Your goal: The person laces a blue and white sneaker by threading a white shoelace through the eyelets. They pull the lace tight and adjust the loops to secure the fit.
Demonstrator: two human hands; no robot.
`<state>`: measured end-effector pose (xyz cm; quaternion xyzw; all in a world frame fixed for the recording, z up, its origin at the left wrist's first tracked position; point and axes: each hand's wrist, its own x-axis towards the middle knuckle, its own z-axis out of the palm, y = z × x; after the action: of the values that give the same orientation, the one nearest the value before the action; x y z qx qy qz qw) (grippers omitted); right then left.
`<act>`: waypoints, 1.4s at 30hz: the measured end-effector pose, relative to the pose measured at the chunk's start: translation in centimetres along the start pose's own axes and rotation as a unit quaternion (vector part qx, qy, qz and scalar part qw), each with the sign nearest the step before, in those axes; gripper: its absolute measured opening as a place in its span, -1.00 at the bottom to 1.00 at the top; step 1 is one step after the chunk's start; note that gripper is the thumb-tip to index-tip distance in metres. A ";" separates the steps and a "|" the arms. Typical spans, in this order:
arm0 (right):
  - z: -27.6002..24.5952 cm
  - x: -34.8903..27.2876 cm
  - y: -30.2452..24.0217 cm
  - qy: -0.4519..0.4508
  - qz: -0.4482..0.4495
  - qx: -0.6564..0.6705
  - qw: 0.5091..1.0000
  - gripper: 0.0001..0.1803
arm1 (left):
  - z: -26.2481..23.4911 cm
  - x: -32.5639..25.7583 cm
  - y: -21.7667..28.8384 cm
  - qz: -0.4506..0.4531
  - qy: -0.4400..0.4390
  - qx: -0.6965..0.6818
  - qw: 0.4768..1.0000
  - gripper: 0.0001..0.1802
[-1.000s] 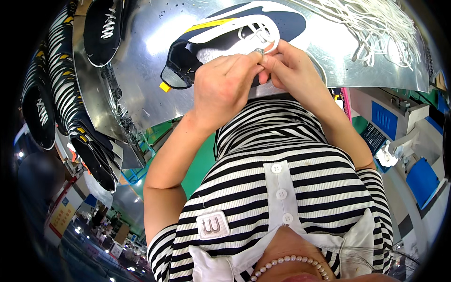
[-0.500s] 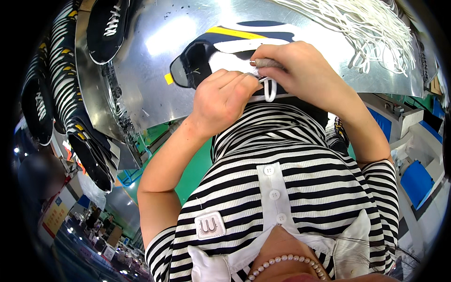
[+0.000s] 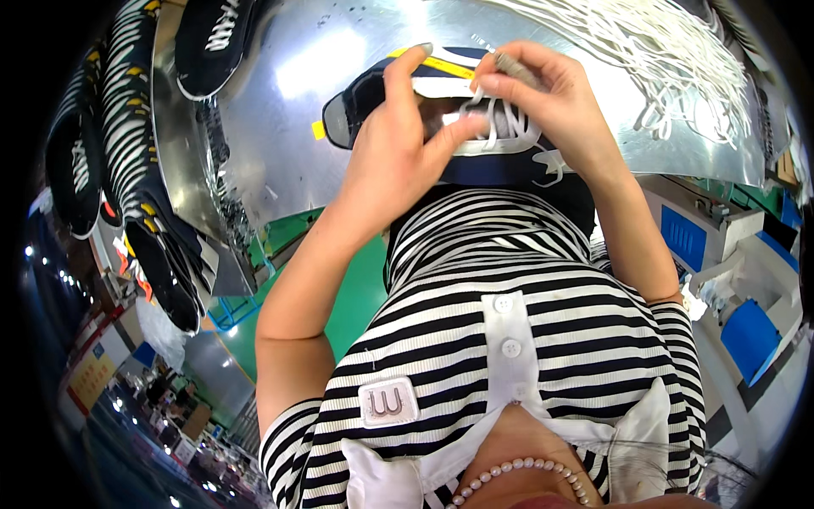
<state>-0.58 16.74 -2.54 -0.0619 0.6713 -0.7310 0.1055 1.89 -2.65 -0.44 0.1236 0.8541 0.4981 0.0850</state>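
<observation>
A dark navy shoe (image 3: 500,165) with a yellow strip and white laces lies sideways at the near edge of the metal table, toe to the right. My left hand (image 3: 394,144) grips its upper, index finger reaching over the far side and thumb at the lacing; the other fingers are hidden. In my right hand (image 3: 555,97) is a slim tool with a beige wrapped handle (image 3: 519,71), its thin tip pointing away to the upper left. The right fingertips are also at a white lace (image 3: 476,97) rising from the shoe's eyelets.
A pile of loose white laces (image 3: 661,59) covers the table's far right. Another laced dark shoe (image 3: 216,47) is at the far left. Beyond the table's left edge stand long rows of shoes (image 3: 131,110). Blue and grey equipment (image 3: 750,339) stands to the right.
My hands, close together over the lacing before, are now apart. The left has opened out across the shoe; the right has moved up and away with the tool. More lacing shows.
</observation>
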 end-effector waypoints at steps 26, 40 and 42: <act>0.6 -0.4 -1.6 -0.062 -0.114 -0.422 0.897 -0.83 | 2.4 0.0 0.3 0.077 0.153 0.184 0.968 -0.64; -1.3 -0.2 -3.3 -0.097 -0.050 -0.369 0.923 -0.92 | 2.4 0.9 -0.7 -0.009 0.093 0.007 0.996 -0.56; -1.7 -0.8 -3.9 -0.082 -0.033 -0.352 0.932 -0.91 | 3.1 0.9 -1.3 -0.019 0.154 -0.041 0.987 -0.57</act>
<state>-0.44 18.88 1.24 -0.1767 0.8724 -0.4428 0.1077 1.68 -0.41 -3.14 0.0255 0.8381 0.5439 -0.0329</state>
